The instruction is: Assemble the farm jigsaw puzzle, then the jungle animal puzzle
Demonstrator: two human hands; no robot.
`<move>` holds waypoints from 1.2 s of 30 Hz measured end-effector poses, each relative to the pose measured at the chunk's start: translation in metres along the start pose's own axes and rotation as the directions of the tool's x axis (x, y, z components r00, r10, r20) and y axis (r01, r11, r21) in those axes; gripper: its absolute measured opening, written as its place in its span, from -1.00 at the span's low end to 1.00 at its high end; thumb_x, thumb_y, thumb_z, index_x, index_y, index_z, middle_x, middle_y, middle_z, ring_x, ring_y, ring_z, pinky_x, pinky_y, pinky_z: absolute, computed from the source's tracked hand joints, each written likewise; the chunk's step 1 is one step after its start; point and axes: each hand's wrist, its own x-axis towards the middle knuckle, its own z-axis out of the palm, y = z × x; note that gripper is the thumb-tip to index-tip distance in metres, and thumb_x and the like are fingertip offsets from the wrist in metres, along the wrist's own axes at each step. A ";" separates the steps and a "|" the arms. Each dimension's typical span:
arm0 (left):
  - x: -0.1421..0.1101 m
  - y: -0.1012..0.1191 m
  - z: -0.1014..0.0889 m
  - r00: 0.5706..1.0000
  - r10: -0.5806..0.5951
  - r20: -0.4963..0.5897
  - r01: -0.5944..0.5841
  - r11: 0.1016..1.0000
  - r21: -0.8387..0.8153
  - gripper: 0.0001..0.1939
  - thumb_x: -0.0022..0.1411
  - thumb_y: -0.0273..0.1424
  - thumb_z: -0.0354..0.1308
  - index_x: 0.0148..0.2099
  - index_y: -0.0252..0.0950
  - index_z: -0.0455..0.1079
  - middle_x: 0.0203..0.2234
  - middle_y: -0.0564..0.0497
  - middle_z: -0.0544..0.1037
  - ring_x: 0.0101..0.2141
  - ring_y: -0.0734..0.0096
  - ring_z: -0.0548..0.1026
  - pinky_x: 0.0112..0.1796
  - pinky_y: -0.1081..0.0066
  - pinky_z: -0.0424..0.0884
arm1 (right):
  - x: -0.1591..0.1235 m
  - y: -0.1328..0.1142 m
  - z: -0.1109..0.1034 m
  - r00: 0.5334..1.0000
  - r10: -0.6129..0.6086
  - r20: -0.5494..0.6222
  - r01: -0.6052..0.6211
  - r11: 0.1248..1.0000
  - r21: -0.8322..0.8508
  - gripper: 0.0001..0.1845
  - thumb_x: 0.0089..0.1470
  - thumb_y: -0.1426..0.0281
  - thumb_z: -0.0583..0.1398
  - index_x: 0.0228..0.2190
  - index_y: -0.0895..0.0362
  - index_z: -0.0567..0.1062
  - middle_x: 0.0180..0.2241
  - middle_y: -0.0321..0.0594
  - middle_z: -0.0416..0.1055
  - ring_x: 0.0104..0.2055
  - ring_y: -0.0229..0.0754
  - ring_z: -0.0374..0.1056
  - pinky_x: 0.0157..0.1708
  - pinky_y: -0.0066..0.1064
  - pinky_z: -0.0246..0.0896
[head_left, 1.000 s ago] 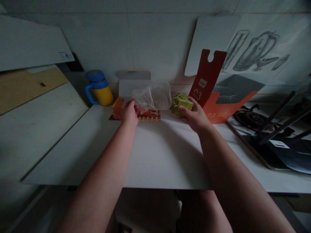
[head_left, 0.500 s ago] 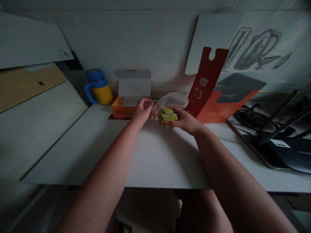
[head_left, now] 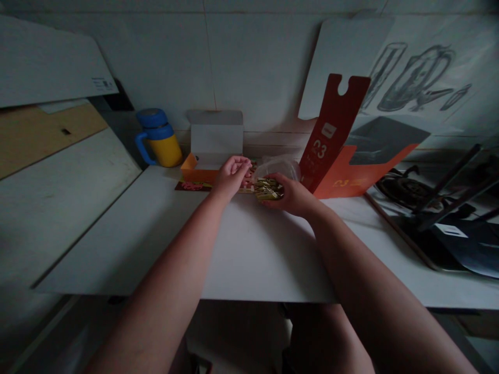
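My right hand (head_left: pixel 291 195) grips a bundle of small yellow-green sachets (head_left: pixel 268 189), their shiny edges turned up, just above the white countertop (head_left: pixel 265 249). Left of the bundle, my left hand (head_left: pixel 233 174) has its fingers curled and closed; whatever they may hold is hidden. Behind the sachets lies a clear plastic bag (head_left: pixel 278 165), apart from the left fingers. An orange box (head_left: pixel 189 169) with its white lid (head_left: pixel 216 132) raised stands behind my left hand, which hides part of it. Its dark printed flap (head_left: pixel 191 186) lies toward me.
A blue and yellow mug (head_left: pixel 166 148) stands left of the orange box. On the right is a larger opened orange-red carton (head_left: pixel 351 174) with an upright flap (head_left: pixel 337 119). Beyond it sits a gas stove (head_left: pixel 409 192) with a dark rack. A tiled wall (head_left: pixel 253 67) closes off the back.
The plastic bag, held up by my left hand earlier, now lies behind the sachets. My right hand has brought the bundle leftward and turned it. My left hand has moved right, toward it.
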 end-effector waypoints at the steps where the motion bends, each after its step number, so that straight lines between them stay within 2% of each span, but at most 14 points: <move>1: 0.001 0.000 -0.001 0.999 0.007 -0.035 -0.006 1.000 0.011 -0.70 0.38 -0.07 0.30 -0.09 -0.17 0.43 -0.14 -0.04 0.65 -0.32 0.43 0.58 -0.46 0.51 0.42 | 0.000 -0.004 0.002 0.999 -0.035 -0.033 0.031 0.995 -0.094 -0.25 -0.01 0.23 0.47 0.19 0.07 0.43 -0.02 -0.08 0.63 -0.03 0.05 0.57 -0.03 -0.17 0.44; 4: 0.001 0.003 -0.003 0.992 0.058 -0.112 -0.054 0.998 0.044 -0.71 0.39 -0.07 0.29 -0.16 -0.18 0.45 -0.24 -0.02 0.62 -0.34 0.44 0.55 -0.43 0.50 0.41 | -0.001 -0.020 0.011 0.991 -0.131 -0.014 0.122 0.950 -0.287 -0.27 -0.01 0.30 0.44 0.19 0.06 0.41 0.12 -0.01 0.55 0.03 0.08 0.53 -0.02 -0.19 0.41; 8: 0.003 0.006 -0.006 0.979 0.120 -0.164 -0.111 0.992 0.064 -0.67 0.37 -0.02 0.29 -0.20 -0.18 0.47 -0.29 0.00 0.60 -0.36 0.43 0.52 -0.43 0.49 0.40 | -0.004 -0.039 0.021 0.987 -0.119 0.112 0.158 0.876 -0.456 -0.18 0.00 0.33 0.43 0.27 0.05 0.35 0.25 0.06 0.41 -0.01 0.10 0.54 -0.14 -0.23 0.41; 11: 0.005 0.006 -0.008 0.972 0.133 -0.192 -0.123 0.990 0.063 -0.67 0.38 -0.02 0.27 -0.22 -0.18 0.47 -0.31 0.00 0.60 -0.38 0.43 0.52 -0.45 0.49 0.40 | -0.008 -0.044 0.024 0.979 -0.140 0.151 0.197 0.848 -0.492 -0.16 0.04 0.32 0.42 0.31 0.05 0.30 0.25 0.09 0.37 -0.02 0.10 0.54 -0.13 -0.22 0.41; 15: 0.005 0.003 -0.010 0.975 0.125 -0.186 -0.106 0.988 0.111 -0.70 0.38 -0.07 0.27 -0.23 -0.19 0.48 -0.33 0.00 0.60 -0.36 0.43 0.53 -0.41 0.48 0.40 | -0.014 -0.043 0.024 0.955 -0.230 0.190 0.293 0.837 -0.461 -0.13 0.04 0.34 0.43 0.31 0.09 0.25 0.20 0.12 0.34 0.04 0.13 0.50 0.01 -0.11 0.42; 18: 0.005 0.002 -0.007 0.981 0.125 -0.146 -0.102 0.983 0.155 -0.71 0.39 -0.10 0.26 -0.25 -0.20 0.47 -0.37 0.01 0.59 -0.37 0.43 0.52 -0.38 0.48 0.39 | -0.015 -0.043 0.024 0.944 -0.256 0.206 0.324 0.831 -0.453 -0.15 0.02 0.37 0.43 0.28 0.12 0.27 0.18 0.13 0.34 0.03 0.13 0.49 0.02 -0.09 0.42; 22: 0.004 0.006 -0.006 0.994 0.096 -0.043 -0.086 0.976 0.202 -0.65 0.43 -0.05 0.21 -0.25 -0.22 0.49 -0.38 0.01 0.59 -0.40 0.45 0.50 -0.35 0.48 0.40 | -0.012 -0.044 0.025 0.959 -0.198 0.202 0.272 0.843 -0.465 -0.15 -0.01 0.35 0.43 0.27 0.11 0.30 0.21 0.12 0.36 -0.04 0.09 0.51 -0.09 -0.18 0.41; 26: -0.013 0.009 -0.021 0.990 0.076 0.119 -0.106 0.957 0.270 -0.56 0.40 0.07 0.20 -0.19 -0.23 0.53 -0.27 -0.05 0.65 -0.23 0.37 0.58 -0.18 0.43 0.45 | -0.007 -0.046 0.025 0.981 -0.137 0.135 0.186 0.864 -0.467 -0.18 0.02 0.34 0.41 0.27 0.08 0.30 0.25 0.09 0.37 -0.04 0.10 0.54 -0.18 -0.24 0.39; 28: -0.027 0.009 -0.033 0.984 0.039 0.172 -0.084 0.962 0.260 -0.51 0.30 0.10 0.32 -0.06 -0.22 0.54 -0.16 -0.08 0.66 -0.13 0.32 0.60 -0.09 0.38 0.47 | -0.006 -0.047 0.027 0.987 -0.144 0.073 0.161 0.874 -0.459 -0.20 0.04 0.34 0.40 0.28 0.05 0.29 0.27 0.08 0.36 0.02 0.15 0.52 -0.18 -0.24 0.39; 30: -0.042 0.007 -0.040 0.979 -0.033 0.200 0.002 0.988 0.155 -0.38 0.16 0.12 0.42 0.05 -0.23 0.51 -0.02 -0.15 0.64 -0.04 0.24 0.60 -0.03 0.32 0.49 | -0.004 -0.049 0.030 0.987 -0.162 0.010 0.148 0.873 -0.464 -0.23 0.08 0.32 0.38 0.27 0.02 0.29 0.28 0.08 0.35 0.08 0.19 0.50 -0.17 -0.22 0.40; 33: -0.056 0.000 -0.039 0.949 -0.097 0.299 0.110 0.994 -0.027 -0.19 -0.01 0.10 0.55 0.16 -0.22 0.44 0.11 -0.23 0.59 0.09 0.09 0.59 0.06 0.22 0.50 | -0.003 -0.055 0.036 0.980 -0.197 -0.035 0.152 0.849 -0.506 -0.34 0.18 0.29 0.32 0.26 0.04 0.30 0.27 0.10 0.34 0.11 0.20 0.46 -0.14 -0.18 0.42; 34: -0.058 -0.002 -0.035 0.945 -0.089 0.315 0.103 0.994 -0.028 -0.13 -0.07 0.05 0.60 0.18 -0.21 0.41 0.12 -0.24 0.59 0.10 0.05 0.58 0.09 0.18 0.50 | -0.003 -0.057 0.038 0.979 -0.204 -0.028 0.159 0.833 -0.530 -0.38 0.21 0.30 0.29 0.25 0.06 0.30 0.27 0.12 0.34 0.11 0.20 0.44 -0.12 -0.15 0.43; 36: -0.059 -0.007 -0.029 0.959 -0.057 0.278 0.028 0.994 0.109 -0.05 -0.21 -0.11 0.69 0.20 -0.21 0.38 0.10 -0.23 0.60 0.10 0.00 0.58 0.12 0.11 0.48 | -0.003 -0.060 0.042 0.979 -0.203 0.010 0.170 0.791 -0.587 -0.42 0.24 0.38 0.25 0.25 0.10 0.30 0.28 0.18 0.32 0.12 0.22 0.41 -0.07 -0.10 0.44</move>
